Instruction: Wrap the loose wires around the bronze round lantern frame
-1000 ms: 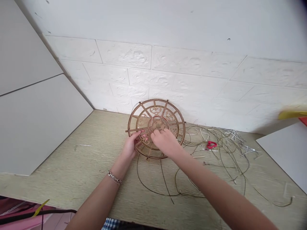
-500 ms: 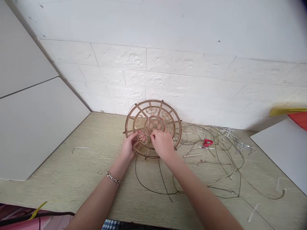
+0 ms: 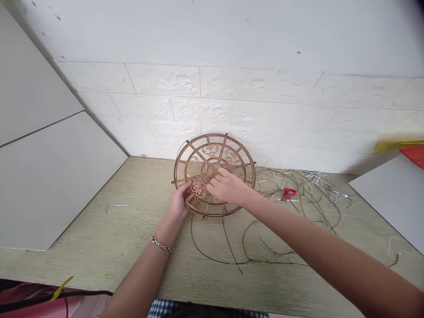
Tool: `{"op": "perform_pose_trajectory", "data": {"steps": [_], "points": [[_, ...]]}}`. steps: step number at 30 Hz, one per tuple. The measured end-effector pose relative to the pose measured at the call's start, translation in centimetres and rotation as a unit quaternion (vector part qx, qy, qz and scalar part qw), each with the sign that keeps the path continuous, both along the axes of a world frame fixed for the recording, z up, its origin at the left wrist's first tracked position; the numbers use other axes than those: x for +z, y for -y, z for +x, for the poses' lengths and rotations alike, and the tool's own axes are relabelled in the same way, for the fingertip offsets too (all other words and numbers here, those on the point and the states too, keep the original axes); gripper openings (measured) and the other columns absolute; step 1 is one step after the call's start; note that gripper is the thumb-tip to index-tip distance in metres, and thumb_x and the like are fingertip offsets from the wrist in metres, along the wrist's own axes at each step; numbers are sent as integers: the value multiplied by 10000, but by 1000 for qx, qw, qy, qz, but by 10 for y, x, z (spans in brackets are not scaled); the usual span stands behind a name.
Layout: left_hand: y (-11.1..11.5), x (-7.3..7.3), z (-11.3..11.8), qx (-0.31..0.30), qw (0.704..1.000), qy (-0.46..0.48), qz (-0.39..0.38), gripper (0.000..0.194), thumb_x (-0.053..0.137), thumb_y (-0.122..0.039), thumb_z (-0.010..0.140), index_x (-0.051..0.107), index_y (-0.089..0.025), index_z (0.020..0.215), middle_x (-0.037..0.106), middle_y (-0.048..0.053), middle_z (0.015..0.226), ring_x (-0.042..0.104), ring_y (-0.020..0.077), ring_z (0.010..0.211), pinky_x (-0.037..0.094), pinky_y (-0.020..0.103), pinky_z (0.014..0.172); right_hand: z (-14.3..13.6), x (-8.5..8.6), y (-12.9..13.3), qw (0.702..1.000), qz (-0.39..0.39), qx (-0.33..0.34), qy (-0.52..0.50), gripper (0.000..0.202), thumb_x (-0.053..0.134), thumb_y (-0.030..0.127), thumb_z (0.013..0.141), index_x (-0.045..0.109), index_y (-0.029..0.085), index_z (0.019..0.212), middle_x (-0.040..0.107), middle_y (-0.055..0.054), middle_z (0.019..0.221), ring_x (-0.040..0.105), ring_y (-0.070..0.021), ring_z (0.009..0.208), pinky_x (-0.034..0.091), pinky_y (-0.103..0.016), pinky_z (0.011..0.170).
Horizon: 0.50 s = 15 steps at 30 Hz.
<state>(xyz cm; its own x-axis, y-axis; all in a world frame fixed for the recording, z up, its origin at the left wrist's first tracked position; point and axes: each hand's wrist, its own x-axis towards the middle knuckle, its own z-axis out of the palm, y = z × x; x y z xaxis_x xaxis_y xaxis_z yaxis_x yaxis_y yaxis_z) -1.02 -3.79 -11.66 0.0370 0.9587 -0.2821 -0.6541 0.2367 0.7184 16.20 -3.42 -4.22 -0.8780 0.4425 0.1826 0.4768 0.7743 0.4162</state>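
Wheel (image 3: 222, 149) stood tilted on bench (image 3: 149, 181), left hand (image 3: 179, 203) gripping it with fingers. Right hand (image 3: 228, 187) had bent fingers near hub (image 3: 212, 169), hold unclear. Hub work seemed in hand; next move called for steady wheel.

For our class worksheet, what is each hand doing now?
Left hand: gripping the round brown openwork frame.
Right hand: fingers curled at its centre; grip unclear.

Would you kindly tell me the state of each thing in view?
Round frame: tilted upright, held.
Left hand: gripping the frame's lower left.
Right hand: fingers curled, near the frame's centre.
Wires: loose, looped, on the table.
Bracelet: worn on left wrist.
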Motion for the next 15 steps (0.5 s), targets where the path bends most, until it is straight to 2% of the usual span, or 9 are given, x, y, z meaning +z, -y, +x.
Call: {"op": "perform_pose_trajectory", "data": {"steps": [2, 3, 6, 8, 11, 13, 15], "points": [[0, 2, 1, -4, 1000, 3, 3, 144, 577, -200, 705, 641, -120, 806, 659, 42, 652, 627, 149, 598, 497, 255, 610, 3, -1, -2, 1000, 1, 22, 12, 319, 272, 78, 877, 583, 148, 870, 614, -45, 737, 504, -147, 672, 248, -328, 878], [1, 3, 2, -4, 1000, 2, 1, 140, 576, -196, 704, 640, -119, 800, 656, 41, 642, 626, 150, 593, 497, 255, 604, 3, -4, -1, 1000, -5, 12, 8, 307, 284, 77, 873, 583, 147, 862, 612, -43, 733, 503, -147, 681, 248, -325, 877], [2, 7, 3, -1, 1000, -8, -14, 144, 564, -191, 706, 642, -118, 803, 658, 39, 634, 627, 150, 578, 497, 252, 583, -5, -17, 6, 992, -31, -102, -70, 253, 338, 80, 857, 576, 149, 809, 607, -38, 712, 509, -155, 708, 244, -337, 867], [3, 8, 4, 6, 1000, -16, -22, 152, 559, -191, 709, 647, -121, 812, 667, 40, 650, 629, 148, 578, 500, 250, 578, -14, -28, 13, 961, -46, -216, -166, 220, 372, 123, 867, 571, 157, 779, 613, -33, 698, 516, -163, 718, 238, -355, 855], [4, 9, 5, 15, 999, -25, -28, 152, 563, -195, 707, 652, -133, 814, 677, 41, 666, 634, 149, 590, 503, 250, 584, -29, -40, 24, 887, -70, -350, -293, 191, 419, 225, 880, 582, 181, 792, 630, -31, 710, 528, -172, 743, 220, -377, 849], [4, 9, 5, 15, 999, -29, -34, 148, 566, -192, 703, 653, -136, 808, 677, 37, 663, 632, 142, 584, 500, 240, 577, -37, -45, 29, 849, -85, -396, -340, 191, 424, 257, 883, 588, 197, 805, 635, -31, 717, 534, -174, 754, 215, -379, 842], [4, 9, 5, 7, 999, -29, -38, 153, 562, -191, 704, 654, -132, 811, 676, 34, 663, 627, 132, 573, 493, 227, 563, -39, -47, 31, 837, -87, -406, -355, 196, 419, 260, 886, 588, 204, 802, 637, -30, 728, 535, -176, 762, 213, -377, 843]]}}
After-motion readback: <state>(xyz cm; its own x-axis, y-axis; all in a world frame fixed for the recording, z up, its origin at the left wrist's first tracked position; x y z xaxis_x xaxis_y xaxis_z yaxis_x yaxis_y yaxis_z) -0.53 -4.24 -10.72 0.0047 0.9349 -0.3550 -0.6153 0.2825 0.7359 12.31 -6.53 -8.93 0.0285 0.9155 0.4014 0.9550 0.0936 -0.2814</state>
